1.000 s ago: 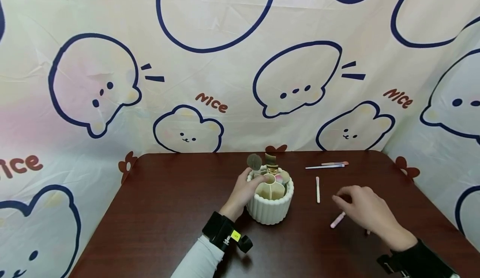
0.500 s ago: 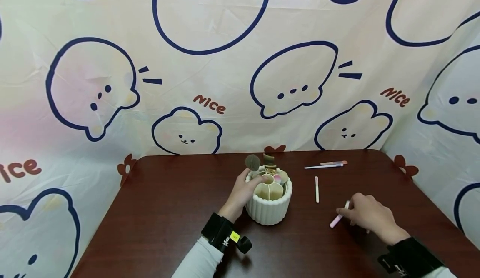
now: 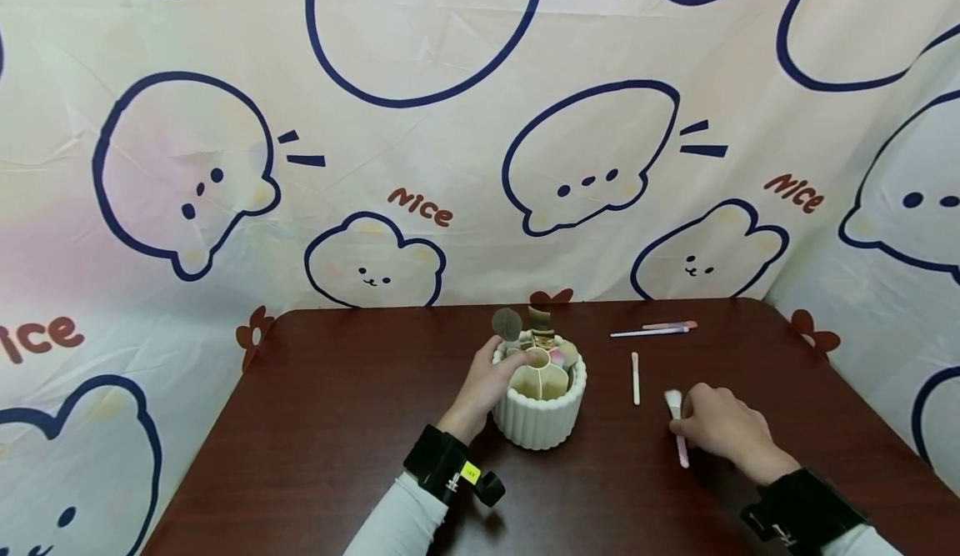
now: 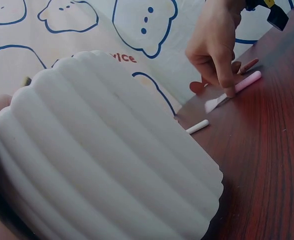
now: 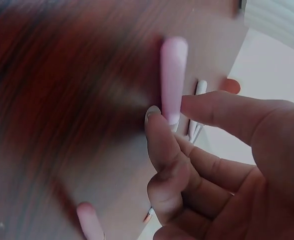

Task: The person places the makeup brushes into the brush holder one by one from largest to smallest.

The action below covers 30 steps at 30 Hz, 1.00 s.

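A white fluted brush holder (image 3: 536,424) with divided compartments stands on the table, several makeup brushes upright in its back part. My left hand (image 3: 480,389) holds it at the left rim, thumb over the top edge; in the left wrist view its ribbed wall (image 4: 107,150) fills most of the picture. To the right, my right hand (image 3: 726,428) pinches a makeup brush (image 3: 682,449) between thumb and fingers. This brush has a pink handle (image 5: 173,75) and pale bristles (image 4: 214,104), which point toward the far side of the table, close over the surface.
A short white stick-like brush (image 3: 636,379) lies between the holder and my right hand. Farther back, two thin brushes (image 3: 651,332) lie side by side. Another pink handle (image 5: 90,220) lies near my right hand. A patterned cloth (image 3: 465,147) hangs behind the dark wooden table (image 3: 337,423).
My right hand has come down onto the pink-handled brush, pinched it and turned it, so the bristles now show pointing away. My left hand stays on the holder.
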{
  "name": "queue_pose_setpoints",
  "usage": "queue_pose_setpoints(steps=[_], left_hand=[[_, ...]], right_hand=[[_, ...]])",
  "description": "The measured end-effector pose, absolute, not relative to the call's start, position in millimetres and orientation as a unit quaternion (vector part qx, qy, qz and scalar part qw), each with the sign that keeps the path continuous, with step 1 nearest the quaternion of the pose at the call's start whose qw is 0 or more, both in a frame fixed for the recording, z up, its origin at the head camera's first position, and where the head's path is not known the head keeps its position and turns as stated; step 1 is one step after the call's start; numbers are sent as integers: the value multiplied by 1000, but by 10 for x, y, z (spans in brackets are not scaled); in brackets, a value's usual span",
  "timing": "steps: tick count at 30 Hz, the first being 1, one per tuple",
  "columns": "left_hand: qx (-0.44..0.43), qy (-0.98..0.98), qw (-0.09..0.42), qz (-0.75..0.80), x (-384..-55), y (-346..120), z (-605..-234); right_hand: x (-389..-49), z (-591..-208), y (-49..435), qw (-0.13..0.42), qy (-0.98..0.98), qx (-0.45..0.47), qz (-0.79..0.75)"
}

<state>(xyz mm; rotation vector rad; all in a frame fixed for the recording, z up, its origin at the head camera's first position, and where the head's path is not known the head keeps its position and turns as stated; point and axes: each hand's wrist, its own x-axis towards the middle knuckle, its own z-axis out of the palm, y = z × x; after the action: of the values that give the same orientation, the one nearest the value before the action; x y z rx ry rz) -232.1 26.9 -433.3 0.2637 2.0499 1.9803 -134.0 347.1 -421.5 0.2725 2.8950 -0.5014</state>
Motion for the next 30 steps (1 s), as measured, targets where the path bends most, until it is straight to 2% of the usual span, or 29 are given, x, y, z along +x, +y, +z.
queue_pose_setpoints(steps=[19,30], left_hand=[[86,708,145,686,-2328,262,-4328],[80,714,145,681,-2324,269,-4339]], right_hand=[[-1360,-4143,3401,78,973,38,-215],[-1275,-3847,3300,1,969,-19,-246]])
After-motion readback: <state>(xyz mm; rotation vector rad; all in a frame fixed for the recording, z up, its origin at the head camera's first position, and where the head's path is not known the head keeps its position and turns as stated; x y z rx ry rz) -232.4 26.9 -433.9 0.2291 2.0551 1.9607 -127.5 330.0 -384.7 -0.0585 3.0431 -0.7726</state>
